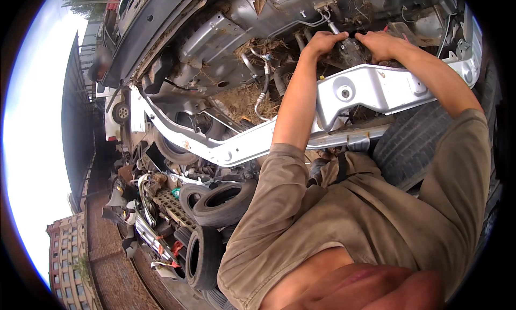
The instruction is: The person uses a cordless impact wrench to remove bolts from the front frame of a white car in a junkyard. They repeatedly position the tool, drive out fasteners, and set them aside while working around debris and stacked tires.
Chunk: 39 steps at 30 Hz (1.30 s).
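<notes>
A sudden slip could drive the knuckles into bare metal, I judge, since the grimy metal part sits deep in the engine bay, behind the silver front beam, and both forearms reach across that beam's edge. Prying sideways could bend the slim metal pipe running close by, and dry grass littering the bay may hide sharp edges.

The left hand is curled at the part's left side, its thumb stretched toward the upper end. The right hand is bent over from the other side, thumb near the top, fingers folded downward. The hands are just apart, neither spread wide; at this distance I cannot tell whether either truly pinches the part or only rests against it.
</notes>
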Tool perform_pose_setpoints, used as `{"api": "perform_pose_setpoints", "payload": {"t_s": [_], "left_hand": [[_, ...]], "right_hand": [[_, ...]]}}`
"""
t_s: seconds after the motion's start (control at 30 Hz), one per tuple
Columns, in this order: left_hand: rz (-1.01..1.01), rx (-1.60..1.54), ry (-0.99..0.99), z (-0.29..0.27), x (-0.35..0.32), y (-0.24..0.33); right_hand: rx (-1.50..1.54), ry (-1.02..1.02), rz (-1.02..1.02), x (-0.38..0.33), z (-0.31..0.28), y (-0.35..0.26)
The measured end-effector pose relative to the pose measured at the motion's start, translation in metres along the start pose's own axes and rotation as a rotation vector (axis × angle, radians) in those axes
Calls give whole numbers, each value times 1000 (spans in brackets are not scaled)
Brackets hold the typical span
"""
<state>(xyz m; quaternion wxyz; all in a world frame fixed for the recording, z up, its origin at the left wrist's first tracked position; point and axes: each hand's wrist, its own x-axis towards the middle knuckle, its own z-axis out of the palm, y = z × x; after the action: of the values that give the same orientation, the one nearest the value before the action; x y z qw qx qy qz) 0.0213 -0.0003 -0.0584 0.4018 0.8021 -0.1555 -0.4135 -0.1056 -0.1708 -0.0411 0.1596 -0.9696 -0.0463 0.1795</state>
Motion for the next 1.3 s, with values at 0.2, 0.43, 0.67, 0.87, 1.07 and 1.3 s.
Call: {"api": "perform_pose_setpoints", "payload": {"t_s": [0.2,0.43,0.67,0.87,1.07,1.3], "left_hand": [[83,-137,81,-5,-1,8],[119,-98,123,0,2,7],[114,-121,107,-1,0,8],[113,-79,73,-2,1,9],[149,-125,71,3,10,5],[134,-93,124,0,6,13]], "right_hand": [[47,50,25,8,-2,-4],[97,5,82,0,-13,-4],[78,41,63,6,-2,5],[67,111,64,6,4,7],[116,24,123,13,6,12],[179,200,12,30,26,24]]}}
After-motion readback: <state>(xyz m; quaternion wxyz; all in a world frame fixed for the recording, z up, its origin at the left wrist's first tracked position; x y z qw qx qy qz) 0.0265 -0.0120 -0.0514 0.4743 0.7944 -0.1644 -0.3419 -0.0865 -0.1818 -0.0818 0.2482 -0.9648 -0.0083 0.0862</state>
